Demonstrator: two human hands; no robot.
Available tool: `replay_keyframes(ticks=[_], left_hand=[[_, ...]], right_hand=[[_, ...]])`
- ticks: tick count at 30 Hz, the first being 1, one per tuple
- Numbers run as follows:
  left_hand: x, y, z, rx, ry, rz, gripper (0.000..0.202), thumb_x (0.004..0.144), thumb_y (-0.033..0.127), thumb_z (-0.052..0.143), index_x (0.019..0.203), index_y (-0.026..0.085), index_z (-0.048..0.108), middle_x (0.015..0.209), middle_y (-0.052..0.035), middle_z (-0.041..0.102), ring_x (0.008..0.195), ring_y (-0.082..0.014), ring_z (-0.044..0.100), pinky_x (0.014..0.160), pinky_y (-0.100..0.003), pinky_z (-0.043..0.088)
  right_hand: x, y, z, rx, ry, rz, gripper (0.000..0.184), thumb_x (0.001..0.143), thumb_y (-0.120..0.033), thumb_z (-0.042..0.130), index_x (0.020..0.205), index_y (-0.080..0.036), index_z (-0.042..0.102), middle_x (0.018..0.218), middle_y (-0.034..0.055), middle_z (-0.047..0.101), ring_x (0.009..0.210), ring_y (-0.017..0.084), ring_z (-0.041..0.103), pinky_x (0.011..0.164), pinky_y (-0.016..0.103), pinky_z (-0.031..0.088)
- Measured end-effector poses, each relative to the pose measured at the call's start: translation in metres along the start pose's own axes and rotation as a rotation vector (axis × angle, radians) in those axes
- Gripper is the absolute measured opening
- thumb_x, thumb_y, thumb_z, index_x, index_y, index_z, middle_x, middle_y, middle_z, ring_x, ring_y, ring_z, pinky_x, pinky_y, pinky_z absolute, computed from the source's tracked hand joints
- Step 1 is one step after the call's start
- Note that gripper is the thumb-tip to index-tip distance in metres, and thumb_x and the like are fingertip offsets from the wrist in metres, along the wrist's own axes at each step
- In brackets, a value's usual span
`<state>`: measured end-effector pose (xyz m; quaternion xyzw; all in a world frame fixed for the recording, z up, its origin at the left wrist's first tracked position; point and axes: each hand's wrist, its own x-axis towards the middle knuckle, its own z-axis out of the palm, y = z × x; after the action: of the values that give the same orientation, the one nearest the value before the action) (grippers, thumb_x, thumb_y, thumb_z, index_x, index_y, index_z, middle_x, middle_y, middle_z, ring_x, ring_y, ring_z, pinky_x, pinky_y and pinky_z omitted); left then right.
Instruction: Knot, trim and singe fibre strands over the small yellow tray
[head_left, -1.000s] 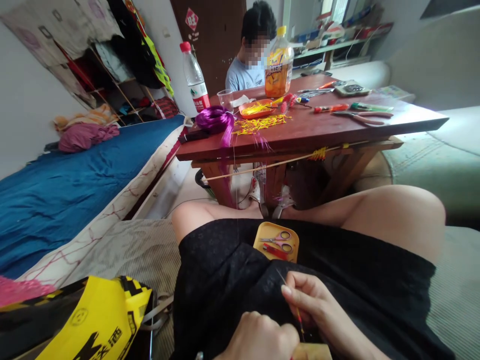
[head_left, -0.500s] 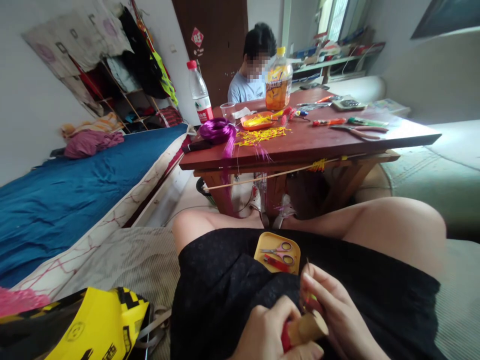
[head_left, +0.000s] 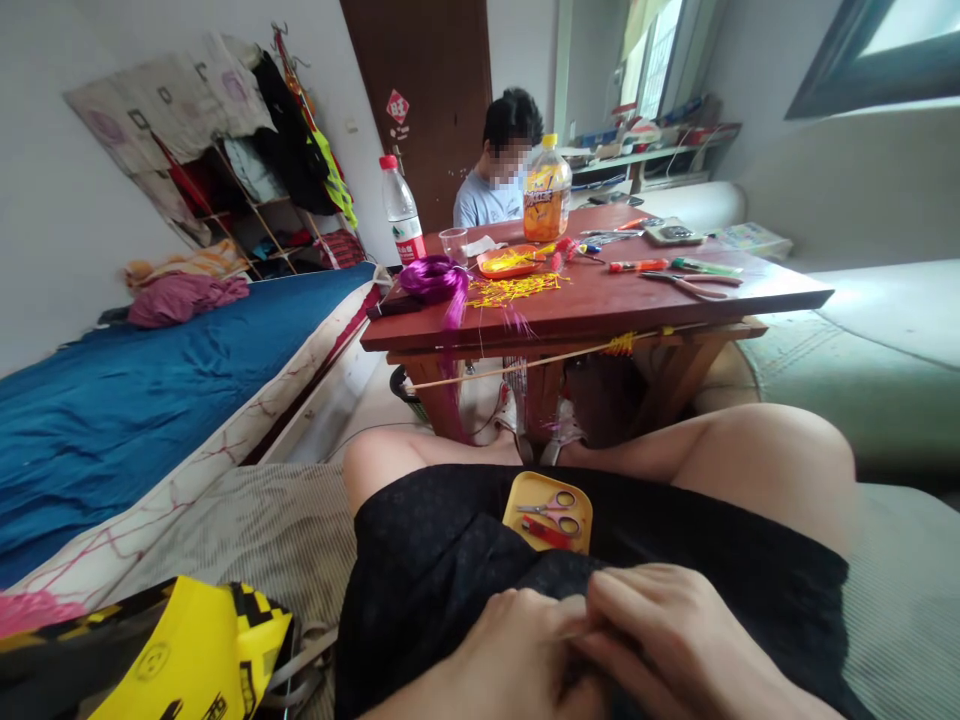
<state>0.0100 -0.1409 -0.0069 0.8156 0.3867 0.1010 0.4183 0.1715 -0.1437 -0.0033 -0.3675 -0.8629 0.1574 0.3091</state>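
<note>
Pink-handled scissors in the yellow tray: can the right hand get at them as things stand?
Probably yes. The scissors lie uncovered in the yellow tray on the lap, just ahead of the right hand, nothing between; but that hand is pressed against the left hand.

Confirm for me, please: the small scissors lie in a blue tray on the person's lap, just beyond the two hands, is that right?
Not quite. The head view shows the small scissors in a yellow tray, not a blue one. It does rest on the lap, just beyond the left hand and right hand.

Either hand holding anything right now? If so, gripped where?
Cannot tell. Left hand and right hand are pressed together on the lap, fingers curled, hiding anything between them.
</note>
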Motion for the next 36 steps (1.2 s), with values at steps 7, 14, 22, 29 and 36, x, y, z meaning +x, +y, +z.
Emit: replay_keyframes(ticks=[7, 14, 22, 29, 36], left_hand=[[-0.007, -0.006, 0.018, 0.215, -0.187, -0.096, 0.026, 0.069, 0.042, 0.062, 0.080, 0.019, 0.069, 0.056, -0.0002, 0.062, 0.045, -0.0151, 0.056, 0.038, -0.020, 0.032], [-0.006, 0.010, 0.017, 0.400, -0.245, -0.153, 0.035, 0.076, 0.048, 0.057, 0.065, 0.017, 0.070, 0.043, -0.0002, 0.057, 0.034, -0.0141, 0.051, 0.031, -0.020, 0.018], [-0.004, 0.014, 0.016, 0.471, -0.289, -0.167, 0.040, 0.077, 0.051, 0.054, 0.074, 0.016, 0.072, 0.052, -0.0054, 0.067, 0.039, -0.0185, 0.058, 0.032, -0.022, 0.016], [-0.003, 0.020, 0.014, 0.447, -0.319, -0.205, 0.041, 0.077, 0.052, 0.053, 0.079, 0.016, 0.072, 0.059, -0.0090, 0.070, 0.048, -0.0247, 0.063, 0.036, -0.024, 0.025], [0.003, -0.001, 0.011, -0.126, -0.143, -0.280, 0.041, 0.070, 0.050, 0.062, 0.094, 0.017, 0.065, 0.076, -0.0051, 0.066, 0.065, -0.0208, 0.059, 0.055, -0.026, 0.040]], right_hand=[[-0.016, 0.000, 0.037, 1.147, -0.091, 0.802, 0.043, 0.070, -0.053, 0.063, 0.054, -0.019, 0.040, 0.050, -0.0069, 0.036, 0.047, 0.008, 0.028, 0.043, 0.021, 0.021], [-0.019, 0.004, 0.056, 1.352, 0.004, 0.910, 0.047, 0.062, -0.053, 0.069, 0.050, -0.019, 0.039, 0.040, -0.0096, 0.033, 0.040, 0.004, 0.020, 0.040, 0.021, 0.012], [-0.015, 0.002, 0.060, 1.391, 0.059, 0.931, 0.045, 0.064, -0.051, 0.069, 0.052, -0.019, 0.040, 0.038, -0.0109, 0.033, 0.037, 0.003, 0.019, 0.038, 0.020, 0.011], [-0.013, 0.003, 0.063, 1.406, 0.071, 0.921, 0.047, 0.063, -0.054, 0.068, 0.052, -0.020, 0.038, 0.037, -0.0120, 0.029, 0.036, 0.003, 0.017, 0.037, 0.019, 0.011], [-0.010, 0.005, 0.031, 0.937, 0.168, 0.716, 0.038, 0.073, -0.047, 0.060, 0.055, -0.019, 0.042, 0.048, -0.0071, 0.036, 0.045, 0.008, 0.030, 0.043, 0.020, 0.025]])
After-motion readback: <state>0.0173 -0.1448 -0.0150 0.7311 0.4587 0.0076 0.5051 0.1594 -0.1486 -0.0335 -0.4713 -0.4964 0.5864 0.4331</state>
